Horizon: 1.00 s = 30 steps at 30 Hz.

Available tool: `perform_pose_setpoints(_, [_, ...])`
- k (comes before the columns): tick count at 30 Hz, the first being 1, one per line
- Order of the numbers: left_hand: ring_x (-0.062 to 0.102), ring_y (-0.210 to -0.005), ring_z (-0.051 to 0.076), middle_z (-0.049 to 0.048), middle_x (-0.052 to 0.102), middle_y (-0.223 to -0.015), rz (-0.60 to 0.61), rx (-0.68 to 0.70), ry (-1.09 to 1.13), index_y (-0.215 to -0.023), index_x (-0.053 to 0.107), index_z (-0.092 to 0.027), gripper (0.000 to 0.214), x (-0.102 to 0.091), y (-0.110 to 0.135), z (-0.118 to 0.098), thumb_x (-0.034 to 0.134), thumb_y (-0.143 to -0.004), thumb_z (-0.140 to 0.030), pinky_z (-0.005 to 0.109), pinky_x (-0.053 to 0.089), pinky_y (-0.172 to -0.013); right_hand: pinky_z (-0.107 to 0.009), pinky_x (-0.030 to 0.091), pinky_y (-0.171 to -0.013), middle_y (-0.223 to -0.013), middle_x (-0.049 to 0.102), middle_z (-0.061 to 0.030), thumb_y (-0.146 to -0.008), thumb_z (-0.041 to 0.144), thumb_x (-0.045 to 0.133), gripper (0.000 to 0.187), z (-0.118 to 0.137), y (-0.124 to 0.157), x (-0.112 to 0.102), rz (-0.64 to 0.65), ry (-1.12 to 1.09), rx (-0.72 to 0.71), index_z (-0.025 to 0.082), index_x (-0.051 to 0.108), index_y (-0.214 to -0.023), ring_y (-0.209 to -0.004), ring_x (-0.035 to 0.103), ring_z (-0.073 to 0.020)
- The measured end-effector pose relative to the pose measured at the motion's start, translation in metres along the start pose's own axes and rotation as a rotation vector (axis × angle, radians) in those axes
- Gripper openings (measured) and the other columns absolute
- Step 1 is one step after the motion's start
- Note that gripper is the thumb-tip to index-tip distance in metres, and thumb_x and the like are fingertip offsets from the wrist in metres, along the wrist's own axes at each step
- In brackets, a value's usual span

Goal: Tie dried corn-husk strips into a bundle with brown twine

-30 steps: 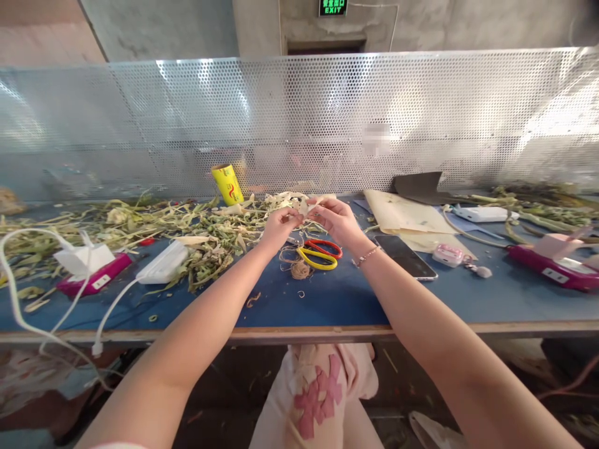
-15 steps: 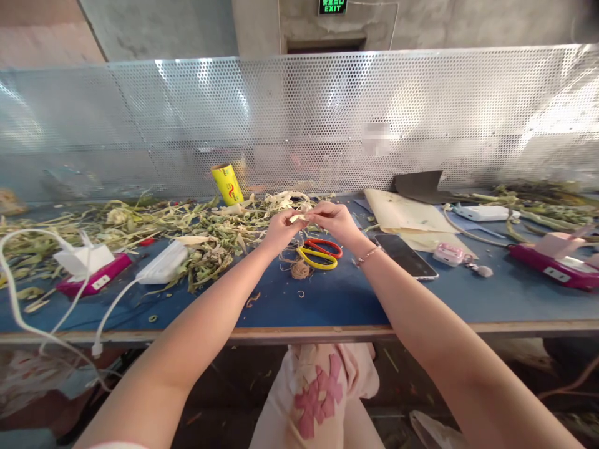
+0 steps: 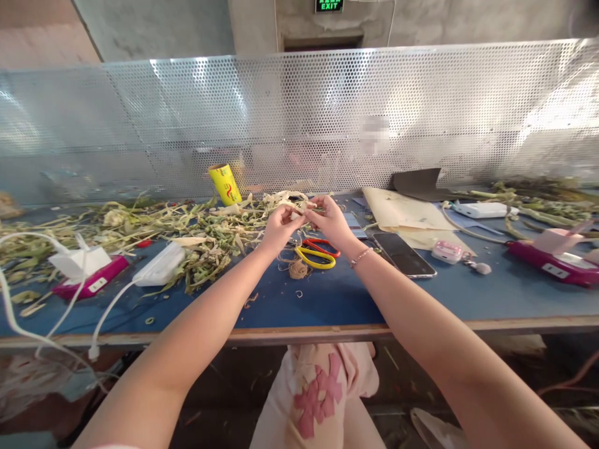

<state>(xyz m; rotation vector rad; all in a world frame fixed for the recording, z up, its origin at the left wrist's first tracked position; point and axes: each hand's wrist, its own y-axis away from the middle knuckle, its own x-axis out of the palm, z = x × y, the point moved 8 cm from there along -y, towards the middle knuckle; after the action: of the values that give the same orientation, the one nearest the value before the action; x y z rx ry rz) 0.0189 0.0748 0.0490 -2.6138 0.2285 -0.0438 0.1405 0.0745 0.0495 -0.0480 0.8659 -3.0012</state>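
My left hand (image 3: 279, 227) and my right hand (image 3: 329, 219) meet above the blue table, fingertips pinched together. Between them is a small pale strip (image 3: 296, 216) that looks like dried husk or leaf, mostly hidden by the fingers. Just below the hands lie scissors with red and yellow handles (image 3: 316, 259); their blades are out of sight. Beside the handles sits a small ball of brown twine (image 3: 298, 269) with loose strands. Dried leaves and stalks (image 3: 210, 249) spread out to the left of my left hand.
A yellow tube (image 3: 224, 184) stands tilted at the back. Right of my arm are a phone (image 3: 405, 254), a pink case (image 3: 447, 251), and brown paper (image 3: 397, 212). Magenta power strips (image 3: 96, 280) with white cables lie at both sides. A perforated metal panel (image 3: 281, 125) borders the far edge.
The fingers of both hands have shifted slightly around the pale strip, and the right-hand fingers are raised a little. The objects on the table stay where they were; the view has moved slightly.
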Motion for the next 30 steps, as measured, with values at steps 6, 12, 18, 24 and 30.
perform_pose_setpoints(6, [0.057,-0.066,0.011,-0.0009,0.056,-0.065,-0.085,-0.061,0.058,-0.066,0.051,-0.018,0.027,-0.004,0.001,0.003,0.062,-0.069,-0.042,0.027,0.051,-0.067,-0.020,0.037,-0.042,-0.082,0.057,0.0004,-0.071,0.033,0.061,0.026,0.004,0.002,0.007,0.068,0.065,-0.025,0.021,0.056,-0.094,-0.048,0.042,-0.0040])
perform_pose_setpoints(12, [0.056,-0.061,0.010,-0.0019,0.054,-0.063,-0.142,-0.083,0.057,-0.065,0.050,-0.018,0.021,-0.007,0.001,0.003,0.060,-0.072,-0.036,0.026,0.050,-0.062,-0.022,0.043,-0.047,-0.098,0.056,-0.0025,-0.072,0.033,0.060,0.021,0.013,0.008,0.015,0.154,0.015,-0.092,0.022,0.065,-0.090,-0.052,0.047,-0.0041])
perform_pose_setpoints(18, [0.055,-0.060,0.010,-0.0018,0.054,-0.062,-0.104,-0.059,0.065,-0.067,0.052,-0.018,0.028,-0.007,-0.001,0.001,0.064,-0.068,-0.043,0.024,0.049,-0.060,-0.022,0.043,-0.048,-0.085,0.059,-0.0025,-0.073,0.043,0.057,0.027,0.012,0.009,0.016,0.178,-0.138,-0.009,0.020,0.068,-0.082,-0.055,0.048,-0.0061])
perform_pose_setpoints(24, [0.052,-0.054,0.009,-0.0036,0.050,-0.054,-0.056,0.006,0.031,-0.064,0.053,-0.017,0.033,-0.005,-0.002,0.001,0.065,-0.065,-0.047,0.022,0.047,-0.057,-0.020,0.037,-0.042,-0.060,0.054,0.0031,-0.065,0.044,0.066,0.030,0.009,0.010,0.012,0.067,-0.093,0.081,0.017,0.063,-0.077,-0.045,0.041,-0.0038])
perform_pose_setpoints(30, [0.054,-0.060,0.009,-0.0037,0.052,-0.058,-0.051,-0.042,0.080,-0.066,0.055,-0.017,0.026,-0.004,0.000,0.001,0.065,-0.066,-0.041,0.024,0.050,-0.062,-0.020,0.038,-0.043,-0.059,0.051,0.0044,-0.064,0.043,0.067,0.030,0.009,0.007,0.009,0.045,-0.007,0.053,0.017,0.056,-0.072,-0.044,0.044,-0.0047])
